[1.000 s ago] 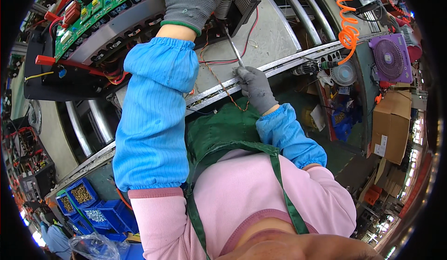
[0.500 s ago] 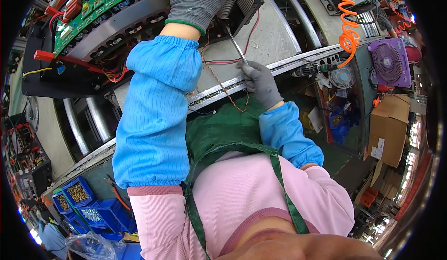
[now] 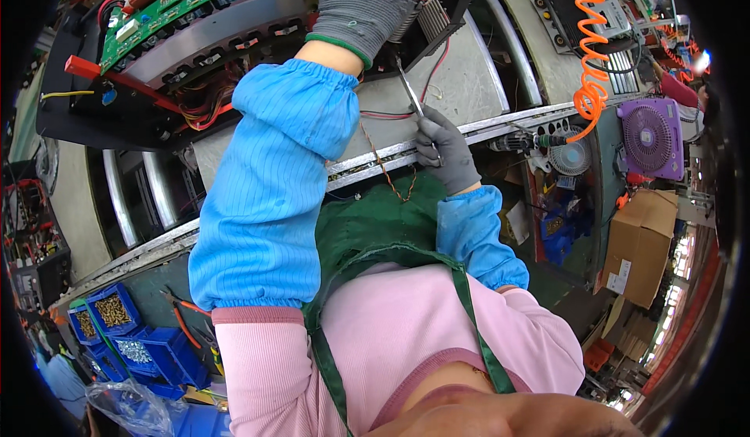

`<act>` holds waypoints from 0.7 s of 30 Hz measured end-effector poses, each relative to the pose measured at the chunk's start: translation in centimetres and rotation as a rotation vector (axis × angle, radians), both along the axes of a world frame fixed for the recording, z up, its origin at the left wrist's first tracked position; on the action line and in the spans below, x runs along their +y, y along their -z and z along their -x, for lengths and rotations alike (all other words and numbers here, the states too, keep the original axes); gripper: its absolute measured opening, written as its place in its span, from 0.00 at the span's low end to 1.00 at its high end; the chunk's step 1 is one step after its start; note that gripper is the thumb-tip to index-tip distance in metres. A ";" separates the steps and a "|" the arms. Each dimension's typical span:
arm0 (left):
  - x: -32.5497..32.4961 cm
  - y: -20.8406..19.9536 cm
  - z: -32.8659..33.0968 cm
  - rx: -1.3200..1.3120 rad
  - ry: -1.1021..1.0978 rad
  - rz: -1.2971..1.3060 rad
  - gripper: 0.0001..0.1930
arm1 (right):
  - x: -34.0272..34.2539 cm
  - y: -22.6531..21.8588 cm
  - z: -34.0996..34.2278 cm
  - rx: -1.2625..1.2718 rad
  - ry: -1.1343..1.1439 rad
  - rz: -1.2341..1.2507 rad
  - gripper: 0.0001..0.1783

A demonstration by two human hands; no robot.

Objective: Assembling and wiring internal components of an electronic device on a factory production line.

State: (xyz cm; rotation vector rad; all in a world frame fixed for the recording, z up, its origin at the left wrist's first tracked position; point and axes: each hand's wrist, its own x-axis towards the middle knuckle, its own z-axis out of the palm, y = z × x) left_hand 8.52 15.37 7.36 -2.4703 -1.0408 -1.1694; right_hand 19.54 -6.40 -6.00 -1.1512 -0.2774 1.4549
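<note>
- The right hand (image 3: 447,152), in a grey glove, has its fingers closed around a slim metal tool (image 3: 409,89), which slants up and away to the lower edge of a black housing (image 3: 78,112).
- The left hand (image 3: 355,15) lies over the housing at the top of the view; its fingers are hidden, so I cannot tell whether it grips anything. Its glove is ribbed grey knit with a green cuff.
- Between housing and front rail (image 3: 484,128) runs a narrow strip of pale tabletop (image 3: 469,66), crossed by thin red and black wires; a twisted wire (image 3: 380,165) hangs over the rail onto the green apron (image 3: 375,222).
- The housing carries a green circuit board (image 3: 160,26), a curved bare-metal band (image 3: 199,54) and a finned metal block (image 3: 433,23).
- Smooth round rollers (image 3: 512,38) flank the tabletop.
- Farther right are a coiled orange hose (image 3: 591,46), a purple fan (image 3: 650,138) and a cardboard box (image 3: 642,238); at lower left, blue bins (image 3: 168,355) and orange-handled pliers (image 3: 183,324).
</note>
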 end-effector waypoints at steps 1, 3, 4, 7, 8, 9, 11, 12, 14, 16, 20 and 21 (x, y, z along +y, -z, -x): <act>-0.1 -0.1 0.2 -0.018 0.000 0.011 0.10 | 0.0 0.1 -0.4 0.158 -0.037 -0.066 0.21; -0.2 -0.5 0.3 0.012 0.000 0.073 0.11 | 0.5 0.2 -0.3 -0.063 -0.042 0.002 0.21; -0.2 -0.5 0.2 0.026 0.006 0.105 0.11 | 0.7 0.0 -0.1 -0.174 -0.039 0.036 0.21; -0.1 0.4 -0.3 -0.071 0.087 0.052 0.11 | 0.3 -1.1 0.6 -0.075 -0.003 0.087 0.19; 0.0 0.5 -0.6 -0.073 0.073 0.050 0.10 | 0.3 -1.4 0.6 -0.063 0.017 0.094 0.20; 0.0 0.5 -0.5 -0.067 0.043 0.049 0.10 | 0.3 -1.8 0.7 -0.045 0.021 0.103 0.21; 0.5 0.9 0.2 -0.101 0.072 -0.012 0.10 | 0.6 -2.3 0.9 -0.045 -0.002 0.074 0.23; 0.5 1.0 -0.1 -0.096 0.081 -0.011 0.09 | 0.4 -1.9 0.7 -0.076 0.008 0.045 0.23; 0.4 1.0 -0.6 -0.086 0.103 -0.011 0.09 | 0.1 -0.6 0.1 -0.139 0.029 -0.013 0.23; -0.1 0.4 0.0 -0.072 0.056 0.011 0.09 | 0.4 -0.5 -0.2 -0.092 0.007 0.007 0.23; 0.2 0.6 -0.1 -0.084 0.042 0.023 0.08 | 0.8 -2.3 0.1 0.000 0.025 0.066 0.22; 0.2 0.9 -0.4 -0.104 0.067 0.015 0.08 | 0.6 -2.4 0.1 0.021 0.026 0.059 0.22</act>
